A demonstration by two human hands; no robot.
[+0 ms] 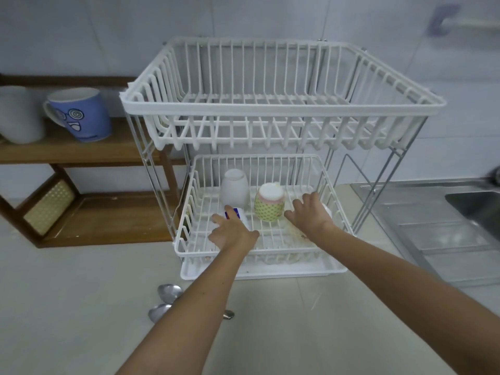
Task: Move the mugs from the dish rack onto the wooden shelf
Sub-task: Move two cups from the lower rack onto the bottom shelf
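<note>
Fingers: left hand (232,231) spread on blue-marked mug (238,213) | right hand (308,215) spread, grip perhaps on white mug (326,211)

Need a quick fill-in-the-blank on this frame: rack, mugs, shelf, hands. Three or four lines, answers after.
1. Both hands, left hand and right hand, reach into the ____ tier of the dish rack.
2. The blue mug stands on the wooden ____.
3. The dotted mug in the rack sits ____, base facing up.
4. The spoons lie on the counter, ____ the rack.

Answers: lower; shelf; upside down; outside
</note>
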